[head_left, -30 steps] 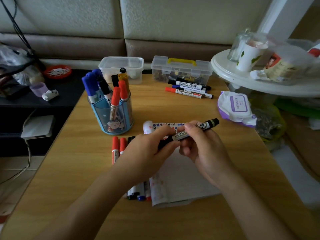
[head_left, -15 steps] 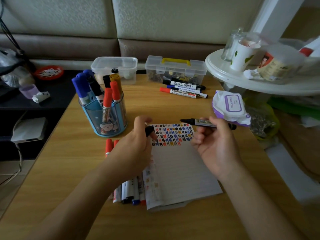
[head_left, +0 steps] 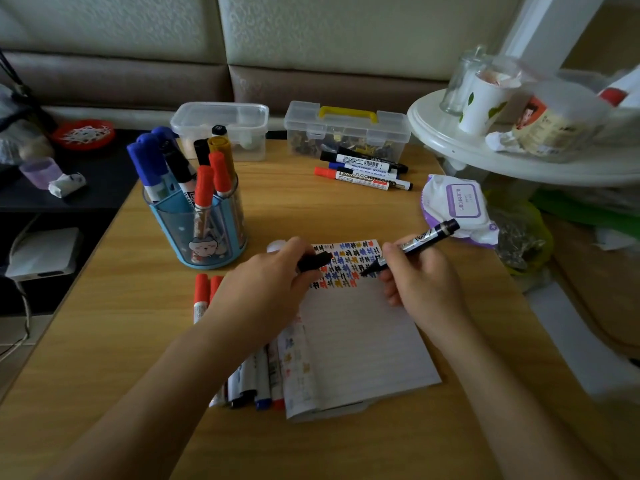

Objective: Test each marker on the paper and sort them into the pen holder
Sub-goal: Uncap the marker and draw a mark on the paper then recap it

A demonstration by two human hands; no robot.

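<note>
1. Right hand (head_left: 420, 285) grips the black marker (head_left: 412, 247) tilted, tip on the paper (head_left: 360, 337).
2. Left hand (head_left: 266, 289) pinches the cap (head_left: 313, 261) over the paper's top-left edge.
3. Pen holder (head_left: 197, 233) stands left of the paper.

A padded wall (head_left: 346, 29) backs the wooden table (head_left: 104, 323) in dim light.

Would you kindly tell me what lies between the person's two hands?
In the head view, the paper, its top rows filled with coloured test marks, lies between the left hand and the right hand.
</note>
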